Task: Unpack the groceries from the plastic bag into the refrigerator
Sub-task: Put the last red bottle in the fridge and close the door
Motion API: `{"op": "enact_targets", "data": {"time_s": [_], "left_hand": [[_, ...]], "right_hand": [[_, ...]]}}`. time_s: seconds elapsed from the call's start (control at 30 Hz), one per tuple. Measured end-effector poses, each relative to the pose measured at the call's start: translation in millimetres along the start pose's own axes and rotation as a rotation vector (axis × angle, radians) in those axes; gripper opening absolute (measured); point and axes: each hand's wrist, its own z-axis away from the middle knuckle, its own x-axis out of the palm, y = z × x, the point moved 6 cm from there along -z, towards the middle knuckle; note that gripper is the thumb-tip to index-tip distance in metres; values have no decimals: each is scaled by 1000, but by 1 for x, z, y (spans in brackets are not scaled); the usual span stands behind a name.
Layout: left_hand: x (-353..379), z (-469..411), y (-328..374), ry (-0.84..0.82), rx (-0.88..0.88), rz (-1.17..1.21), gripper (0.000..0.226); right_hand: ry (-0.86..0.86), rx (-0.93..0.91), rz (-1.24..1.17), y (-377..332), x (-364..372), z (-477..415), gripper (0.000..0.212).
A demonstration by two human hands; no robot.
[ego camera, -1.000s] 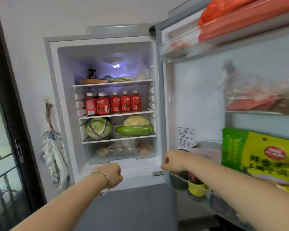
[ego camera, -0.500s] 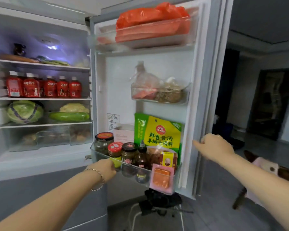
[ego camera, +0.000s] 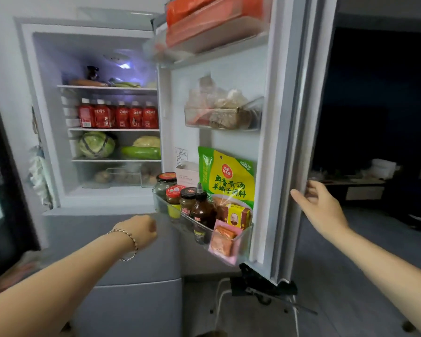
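In front of the open refrigerator (ego camera: 49, 93), the right hand (ego camera: 321, 207) holds the door (ego camera: 284, 117) by its outer edge, grip closed on it, thumb on the inner side. The left hand (ego camera: 141, 229) hovers below the lit shelves, its grip curled into a fist around nothing. Just beside it juts the bottom rack (ego camera: 238, 249), crowded with jars (ego camera: 165, 181), a dark sauce bottle (ego camera: 201, 207) and a green-yellow pouch (ego camera: 229, 176). Inside, red bottles (ego camera: 118, 115) line one shelf; a cabbage (ego camera: 96, 144) and a green gourd (ego camera: 141, 152) lie below.
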Motion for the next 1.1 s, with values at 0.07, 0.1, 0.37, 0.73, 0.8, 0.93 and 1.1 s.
{"op": "enact_targets", "data": {"time_s": [0.07, 0.1, 0.37, 0.73, 0.8, 0.93, 1.1], "left_hand": [[4, 10, -11, -5, -53, -19, 23], [5, 14, -17, -7, -71, -27, 23], [20, 49, -78, -30, -160, 74, 25], [18, 110, -263, -53, -309, 70, 30], [14, 111, -295, -82, -309, 77, 32], [3, 102, -356, -137, -309, 36, 32], [-12, 70, -435, -72, -358, 62, 26]], "right_hand": [[21, -91, 30, -10, 3, 16, 54], [28, -143, 37, -16, 5, 26, 54], [-135, -581, 248, -83, 72, 111, 74], [95, -1176, 296, -219, 280, 177, 35], [118, -1208, 236, -242, 320, 182, 33], [161, -1204, 211, -284, 403, 184, 31], [181, -1189, 339, -334, 501, 172, 31]]}}
